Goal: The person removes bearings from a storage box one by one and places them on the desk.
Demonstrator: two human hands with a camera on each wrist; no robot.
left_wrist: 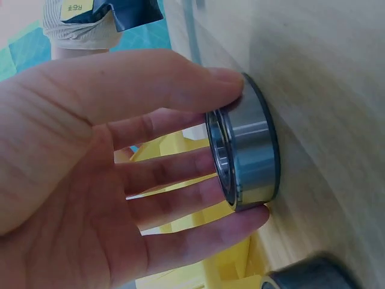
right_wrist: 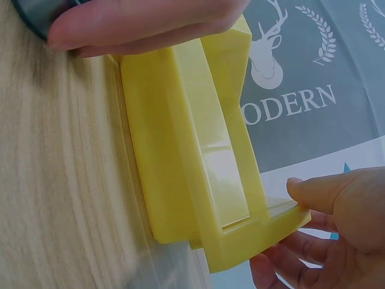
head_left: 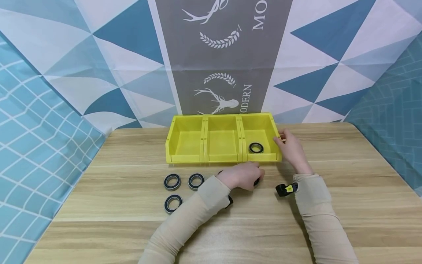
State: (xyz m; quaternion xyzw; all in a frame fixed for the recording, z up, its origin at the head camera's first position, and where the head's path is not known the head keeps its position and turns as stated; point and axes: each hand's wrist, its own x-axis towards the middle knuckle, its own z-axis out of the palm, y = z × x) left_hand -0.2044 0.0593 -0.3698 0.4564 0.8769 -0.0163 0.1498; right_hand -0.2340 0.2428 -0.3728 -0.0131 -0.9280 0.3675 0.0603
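Note:
My left hand (head_left: 243, 175) holds a ball bearing (left_wrist: 255, 153) by its outer ring, thumb on one side and fingers on the other. The bearing stands on edge close over the wooden table, just in front of the yellow bins; in the head view the hand mostly covers it. With its thumb over the rim and fingers beneath, my right hand (right_wrist: 337, 223) grips the side wall of the right-hand yellow bin (head_left: 263, 157). One bearing (head_left: 256, 152) lies flat inside that bin, near its front lip.
Left of my left hand, bearings (head_left: 172, 188) lie flat on the table (head_left: 125, 183), one partly behind the left sleeve. Another dark edge peeks out behind the left hand. The middle bin (head_left: 222, 143) and left bin (head_left: 186, 143) adjoin the right one. A patterned backdrop (head_left: 227, 55) hangs behind.

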